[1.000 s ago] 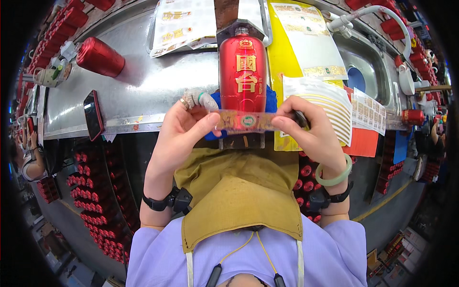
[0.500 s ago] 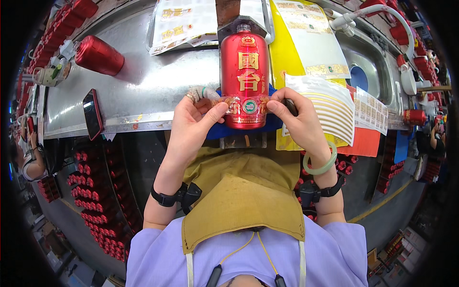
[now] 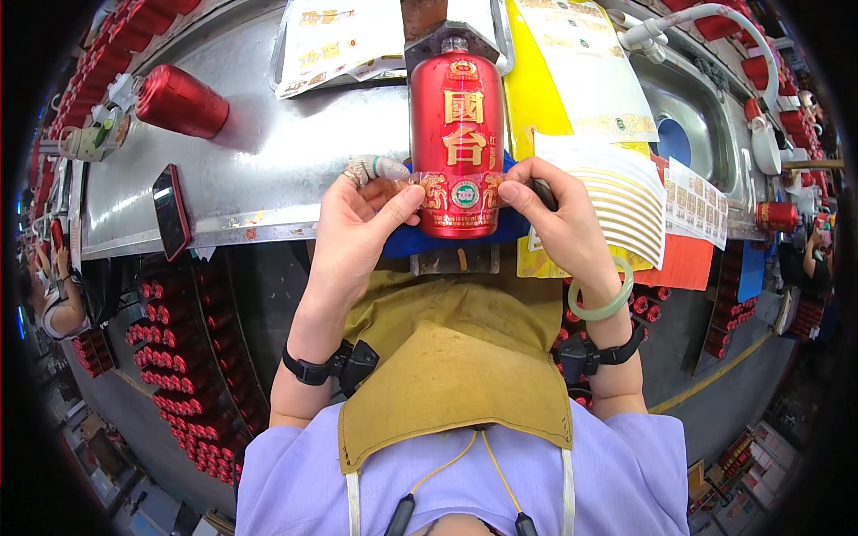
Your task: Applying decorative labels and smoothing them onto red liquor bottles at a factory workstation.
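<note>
A red bottle (image 3: 458,134) lies on a blue pad (image 3: 404,241) on the steel worktop (image 3: 268,170), its neck pointing away from the person. The left hand (image 3: 362,223) and right hand (image 3: 554,219) each pinch one end of a thin label band (image 3: 456,190), pressing it across the bottle's lower body. The glossy bottle is probably rigid, heavy, breakable and slippery; grip it around the body. The band looks flimsy and is best handled by its ends.

Left hand (image 3: 362,228) and right hand (image 3: 554,223) press label band (image 3: 456,192) onto red bottle (image 3: 456,134) lying on steel bench (image 3: 268,152).
</note>
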A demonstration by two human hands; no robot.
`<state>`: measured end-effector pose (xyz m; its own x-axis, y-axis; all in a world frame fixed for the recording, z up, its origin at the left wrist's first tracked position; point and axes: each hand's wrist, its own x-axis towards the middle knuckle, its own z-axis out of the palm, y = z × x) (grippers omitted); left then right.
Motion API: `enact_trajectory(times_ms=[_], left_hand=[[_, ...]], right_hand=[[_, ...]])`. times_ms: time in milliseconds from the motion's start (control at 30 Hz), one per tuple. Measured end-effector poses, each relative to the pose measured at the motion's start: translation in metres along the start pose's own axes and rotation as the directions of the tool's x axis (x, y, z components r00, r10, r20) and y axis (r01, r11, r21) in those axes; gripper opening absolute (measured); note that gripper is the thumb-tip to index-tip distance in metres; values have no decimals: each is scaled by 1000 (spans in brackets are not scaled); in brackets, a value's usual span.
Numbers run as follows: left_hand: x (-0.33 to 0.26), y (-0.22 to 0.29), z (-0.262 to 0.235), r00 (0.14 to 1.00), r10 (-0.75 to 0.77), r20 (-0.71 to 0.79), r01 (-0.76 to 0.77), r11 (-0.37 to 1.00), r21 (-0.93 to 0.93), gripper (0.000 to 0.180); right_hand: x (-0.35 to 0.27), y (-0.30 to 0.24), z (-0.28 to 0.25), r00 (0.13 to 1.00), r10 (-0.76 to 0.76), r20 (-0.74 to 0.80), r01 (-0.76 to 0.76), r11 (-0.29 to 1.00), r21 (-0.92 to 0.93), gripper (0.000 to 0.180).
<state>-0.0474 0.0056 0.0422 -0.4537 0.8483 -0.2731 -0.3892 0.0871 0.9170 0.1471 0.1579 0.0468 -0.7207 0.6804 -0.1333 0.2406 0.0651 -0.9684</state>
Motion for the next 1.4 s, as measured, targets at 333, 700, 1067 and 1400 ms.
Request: enact_trajectory(times_ms=[333, 700, 1067, 1400], left_hand=[[0, 1, 0, 1000, -13, -4, 13, 1000, 10, 24], [0, 1, 0, 1000, 0, 11, 0, 1000, 7, 26], [0, 0, 2, 1000, -7, -11, 7, 1000, -3, 26], [0, 2, 3, 1000, 5, -15, -4, 1000, 27, 24]], right_hand=[[0, 2, -1, 1000, 27, -1, -27, 999, 29, 19], [0, 0, -1, 1000, 15, -4, -15, 999, 41, 20], [0, -1, -1, 1000, 25, -3, -25, 999, 20, 20], [1, 1, -1, 1000, 26, -6, -26, 1000, 18, 21]])
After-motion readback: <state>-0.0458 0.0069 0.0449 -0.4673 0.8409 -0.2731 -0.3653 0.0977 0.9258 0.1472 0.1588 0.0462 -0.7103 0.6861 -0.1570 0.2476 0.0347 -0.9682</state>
